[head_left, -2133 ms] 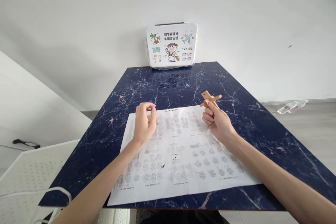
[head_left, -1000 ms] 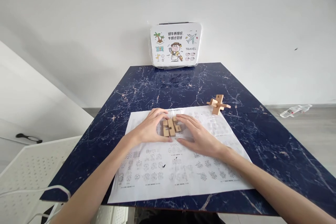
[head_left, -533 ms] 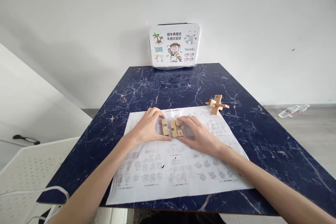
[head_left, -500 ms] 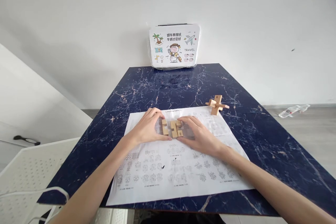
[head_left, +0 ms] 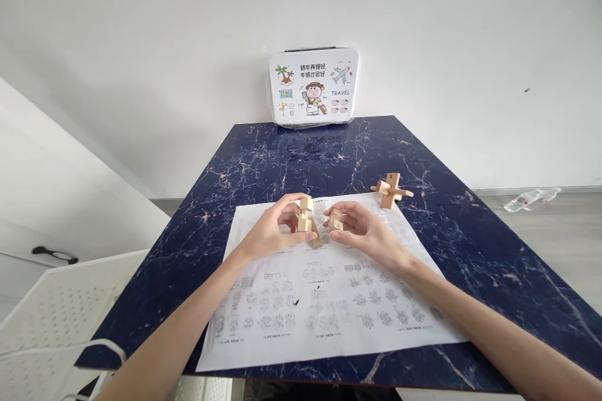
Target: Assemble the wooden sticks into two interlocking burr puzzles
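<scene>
The left hand has a narrow grip on a notched wooden piece, held upright between thumb and fingers, its notch showing between two pale blocks. To its right, the right hand closes its grip on a second wooden piece, thumb on the near side and fingers curled round the far side — a small dark mark shows on the near end, too small to read. Between the two hands a wooden bar lies slantwise on the printed sheet; whether it touches the left piece I cannot tell. The sheet, covered in rows of small diagrams, spreads over the near part of a dark blue, marble-patterned worktop. At its far right corner sits a wooden cross of interlocked pieces, a "2" marked on its upper end. A white case with cartoon prints stands at the worktop's far edge, near the wall — well apart from both hands.
</scene>
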